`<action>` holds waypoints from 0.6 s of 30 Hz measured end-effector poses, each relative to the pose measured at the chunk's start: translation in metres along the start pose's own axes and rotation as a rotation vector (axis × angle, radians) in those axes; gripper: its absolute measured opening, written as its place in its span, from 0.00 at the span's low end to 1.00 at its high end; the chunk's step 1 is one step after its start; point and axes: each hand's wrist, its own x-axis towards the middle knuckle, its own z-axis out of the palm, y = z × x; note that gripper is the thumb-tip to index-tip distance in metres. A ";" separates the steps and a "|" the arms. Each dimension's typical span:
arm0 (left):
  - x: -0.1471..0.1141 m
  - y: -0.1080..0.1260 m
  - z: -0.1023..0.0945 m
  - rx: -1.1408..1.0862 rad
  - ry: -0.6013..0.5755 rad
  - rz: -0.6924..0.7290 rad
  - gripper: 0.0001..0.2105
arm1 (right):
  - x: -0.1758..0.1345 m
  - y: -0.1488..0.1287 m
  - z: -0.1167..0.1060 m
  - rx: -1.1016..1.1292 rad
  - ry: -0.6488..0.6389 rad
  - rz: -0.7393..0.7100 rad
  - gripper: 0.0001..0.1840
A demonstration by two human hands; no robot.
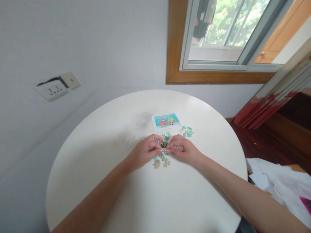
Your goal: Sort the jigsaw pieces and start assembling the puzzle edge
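Observation:
My left hand (148, 149) and my right hand (184, 148) meet over a loose heap of jigsaw puzzle pieces (166, 161) on the white table. Thumb and fingers of each hand are pinched together, their tips almost touching. Between them is a small light puzzle piece (164, 150); whether it is one piece or two joined is too small to tell. Green, yellow and pink pieces show behind the fingertips, partly hidden by my hands. Just beyond lies a picture card (167, 121) with a pink and a yellow cartoon figure on turquoise.
A small group of puzzle pieces (187, 132) lies right of the card. The round white table (97, 168) stands against a wall with a socket (52, 89) and a wood-framed window (177, 42). White plastic bags (279, 181) lie beyond the table's right edge, below a red-and-cream curtain (264, 100).

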 end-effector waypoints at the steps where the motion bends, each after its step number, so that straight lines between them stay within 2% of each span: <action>1: 0.000 -0.001 0.000 -0.006 0.000 0.003 0.14 | 0.000 0.000 0.000 0.015 -0.001 0.020 0.05; 5: 0.001 -0.001 0.002 0.002 0.004 0.028 0.13 | 0.001 0.000 0.001 0.082 -0.026 0.108 0.07; 11: 0.000 0.003 0.003 0.052 0.007 0.068 0.12 | 0.002 0.000 -0.004 0.086 -0.049 0.144 0.08; 13: 0.000 0.004 0.001 0.091 0.029 0.062 0.13 | 0.003 0.007 -0.013 0.032 0.003 0.191 0.09; 17: 0.001 0.002 -0.008 0.237 0.165 0.057 0.14 | 0.005 0.031 -0.041 -0.184 0.229 0.343 0.12; 18: 0.001 0.001 -0.010 0.275 0.200 0.057 0.13 | 0.005 0.038 -0.048 -0.272 0.247 0.360 0.12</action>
